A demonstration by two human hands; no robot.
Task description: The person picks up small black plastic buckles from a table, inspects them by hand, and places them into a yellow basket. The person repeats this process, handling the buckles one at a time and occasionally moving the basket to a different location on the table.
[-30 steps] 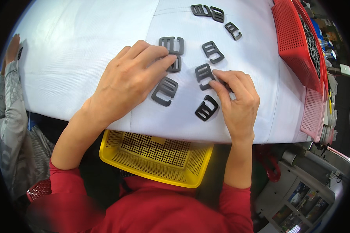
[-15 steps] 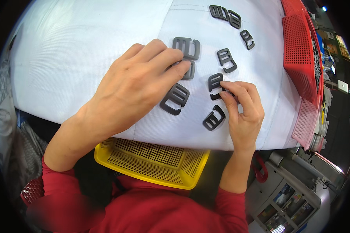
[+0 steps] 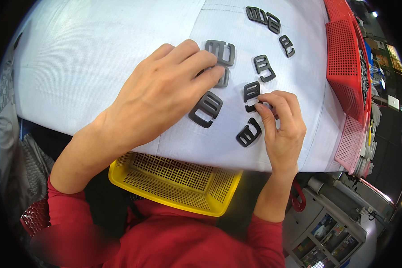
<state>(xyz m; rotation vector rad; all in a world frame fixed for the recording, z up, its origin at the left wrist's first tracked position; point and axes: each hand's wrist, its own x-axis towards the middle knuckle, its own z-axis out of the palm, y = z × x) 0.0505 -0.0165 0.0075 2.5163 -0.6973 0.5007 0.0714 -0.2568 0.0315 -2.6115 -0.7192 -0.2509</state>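
Observation:
Several dark plastic strap buckles with slotted bars lie on the white-covered table. My left hand (image 3: 158,91) has its fingers bent together over a grey buckle (image 3: 224,80), closed on its edge; the thumb and part of that buckle are hidden. A larger grey buckle (image 3: 228,54) lies just beyond those fingertips, and a black buckle (image 3: 207,109) lies beside the hand, nearer me. My right hand (image 3: 283,123) pinches the open-hook end of a black buckle (image 3: 251,91) between thumb and forefinger, on the cloth. Close to its thumb is another black buckle (image 3: 249,132).
More buckles trail to the far right, with one buckle (image 3: 265,68) nearest. Red perforated baskets (image 3: 344,62) with dark contents and a pink basket (image 3: 350,140) line the right edge. A yellow basket (image 3: 216,207) sits below the table's near edge.
Both hands keep nearly the same hold on their buckles. The table and buckles appear shifted slightly right and up in view, and the near right black buckle seems a little turned.

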